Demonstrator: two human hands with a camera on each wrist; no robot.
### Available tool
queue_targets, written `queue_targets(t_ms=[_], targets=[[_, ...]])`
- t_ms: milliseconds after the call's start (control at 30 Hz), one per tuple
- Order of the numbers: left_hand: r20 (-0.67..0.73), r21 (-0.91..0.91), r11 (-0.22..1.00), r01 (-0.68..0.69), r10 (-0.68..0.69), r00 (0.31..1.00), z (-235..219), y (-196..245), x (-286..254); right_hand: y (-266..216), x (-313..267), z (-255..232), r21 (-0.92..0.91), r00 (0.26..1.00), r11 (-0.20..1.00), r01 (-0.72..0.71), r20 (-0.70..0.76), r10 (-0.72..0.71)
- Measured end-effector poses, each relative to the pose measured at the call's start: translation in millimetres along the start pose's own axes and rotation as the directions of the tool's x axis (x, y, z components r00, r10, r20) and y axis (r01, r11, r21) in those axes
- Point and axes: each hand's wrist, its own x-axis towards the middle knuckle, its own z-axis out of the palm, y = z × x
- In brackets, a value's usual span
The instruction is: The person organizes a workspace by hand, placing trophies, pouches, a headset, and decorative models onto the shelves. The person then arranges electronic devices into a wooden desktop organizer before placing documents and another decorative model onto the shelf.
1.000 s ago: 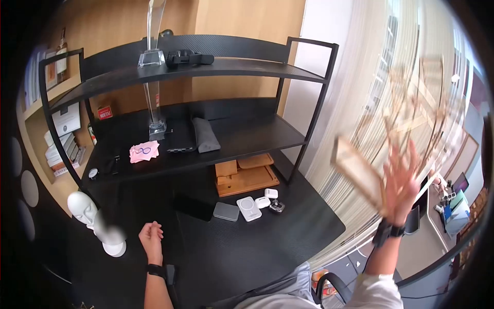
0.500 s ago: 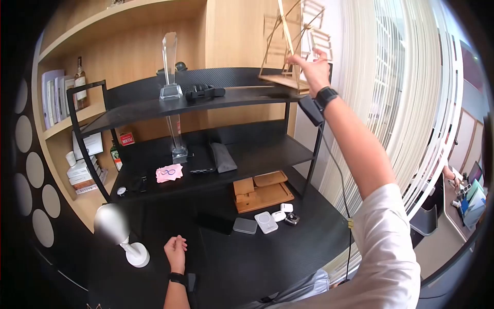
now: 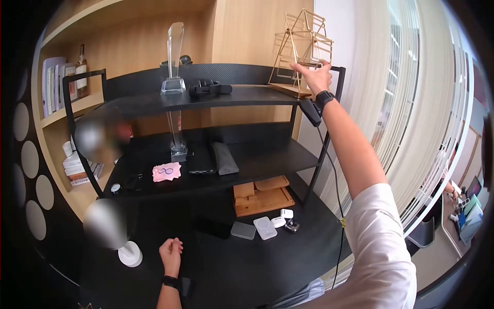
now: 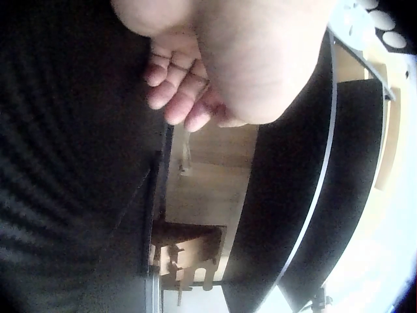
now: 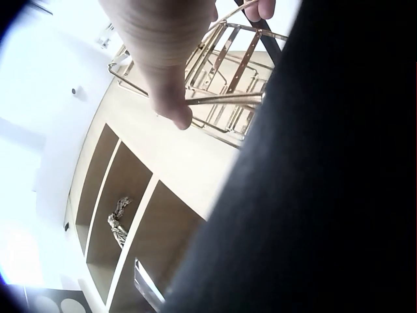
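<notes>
A gold wire Ferris wheel model [image 3: 303,41] stands at the right end of the top shelf, its flat base on the shelf boards. My right hand [image 3: 317,80] reaches up to it and holds its frame between thumb and fingers. In the right wrist view the thumb [image 5: 172,111] lies against a gold bar, with fingertips on the far side of the frame. My left hand [image 3: 171,252] rests low over the black desk, fingers loosely curled and holding nothing; the left wrist view shows its bent fingers [image 4: 179,98].
The black two-tier shelf [image 3: 247,95] bears a crystal trophy [image 3: 174,62] and a black strapped device [image 3: 208,88]. Below are a grey pouch [image 3: 225,158], pink cloth [image 3: 166,172], wooden organizer [image 3: 262,198], and white earbud cases [image 3: 278,222]. A white head-shaped stand [image 3: 130,254] stands left. A cable [image 3: 337,190] hangs from my right wrist.
My right hand has carried the Ferris wheel model from the right side by the curtain up onto the top shelf's right end. My left hand has stayed at the desk.
</notes>
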Motion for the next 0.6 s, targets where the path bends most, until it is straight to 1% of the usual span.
queue_targets(t_ms=[33,100,133,200,233,267,300,333,400,433,467,500,533,567,600], targets=[[0.004,0.015,1.0,-0.022,0.022,1.0,-1,1,0,3,1,4,0.008,0.999,1.0,0.01,-0.036,-0.009],[0.019,0.017,1.0,-0.008,0.007,1.0,-1,-1,3,13,6,4,0.073,0.998,0.996,0.06,-0.014,-0.059],[0.03,0.016,1.0,0.002,-0.002,1.0,-2,-4,2,24,15,7,0.081,0.993,0.989,0.121,-0.014,-0.12],[0.047,0.009,1.0,0.006,-0.007,0.999,-1,1,1,55,34,6,0.121,0.951,0.947,0.296,0.054,-0.304],[0.065,-0.007,0.999,-0.049,0.05,0.997,-3,-7,4,43,8,-17,0.19,0.918,0.912,0.363,0.096,-0.385],[0.074,0.009,0.999,-0.048,0.047,0.996,-2,-3,3,38,-5,-29,-0.032,0.889,0.889,0.457,0.056,-0.455],[0.07,0.045,0.999,-0.019,0.016,0.997,-2,3,1,41,-30,-44,0.063,0.839,0.84,0.539,0.049,-0.542],[0.063,0.057,0.998,-0.014,0.01,0.998,-1,4,1,66,-35,-41,-0.043,0.757,0.765,0.642,-0.118,-0.642],[0.067,0.097,0.995,0.014,-0.021,0.998,-2,2,2,75,-98,-57,0.145,0.709,0.695,0.705,-0.101,-0.698],[0.063,0.089,0.996,0.029,-0.035,0.997,-1,3,2,88,-135,-60,0.305,0.748,0.714,0.63,0.008,-0.664],[0.055,0.083,0.996,0.037,-0.042,0.998,-1,3,1,107,-171,-62,0.35,0.777,0.783,0.514,0.197,-0.598],[0.041,0.088,0.994,0.062,-0.066,0.997,-2,-3,3,99,-219,-68,0.347,0.772,0.842,0.412,0.358,-0.525],[0.041,0.093,0.995,0.045,-0.049,0.998,-3,-5,4,109,-248,-66,0.325,0.652,0.851,0.412,0.548,-0.525],[0.045,0.097,0.995,0.027,-0.031,0.998,-2,-5,3,123,-279,-61,0.301,0.559,0.906,0.297,0.714,-0.421],[0.031,0.111,0.993,0.034,-0.037,0.999,-3,-6,1,135,-308,-54,0.284,0.459,0.948,0.147,0.829,-0.32]])
